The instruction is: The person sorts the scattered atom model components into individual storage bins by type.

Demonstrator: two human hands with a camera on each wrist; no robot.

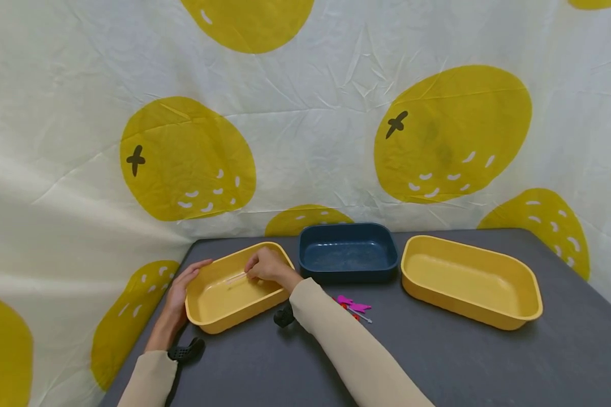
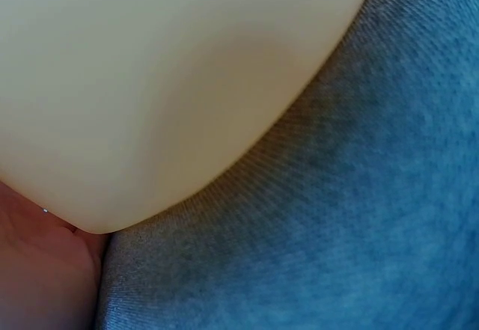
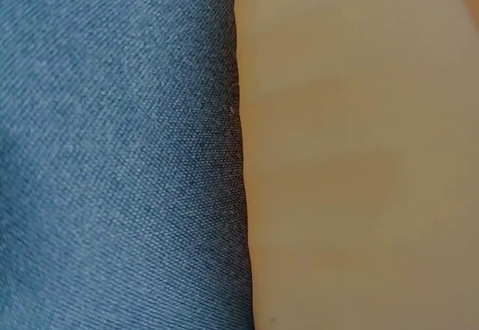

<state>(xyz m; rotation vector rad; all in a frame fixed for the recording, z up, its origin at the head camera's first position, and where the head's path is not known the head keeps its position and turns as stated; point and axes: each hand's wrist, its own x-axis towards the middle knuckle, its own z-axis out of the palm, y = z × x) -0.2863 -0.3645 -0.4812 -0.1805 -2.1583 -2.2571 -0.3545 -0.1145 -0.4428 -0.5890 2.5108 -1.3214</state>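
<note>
My left hand (image 1: 175, 297) lies along the outside of the left yellow tray (image 1: 219, 322), its fingers stretched along the end wall and up by the rim at the far left corner. In the left wrist view, part of that hand (image 2: 45, 270) shows close beside the tray's pale wall. Over the right half of this tray, my right hand (image 1: 266, 265) reaches in, fingertips bent down and pinching a thin pale stick (image 1: 236, 277). The stick points left, low over the tray floor. The right wrist view has only the tray's side (image 3: 359, 150) and dark cloth.
A dark blue tray (image 1: 348, 277) stands at the back centre, and another yellow tray (image 1: 463, 308) is to its right. Magenta pieces (image 1: 356, 306), small red bits and a grey rod (image 1: 360, 315) lie beside the right forearm. Patterned cloth (image 1: 315, 158) hangs behind the grey table (image 1: 438, 362).
</note>
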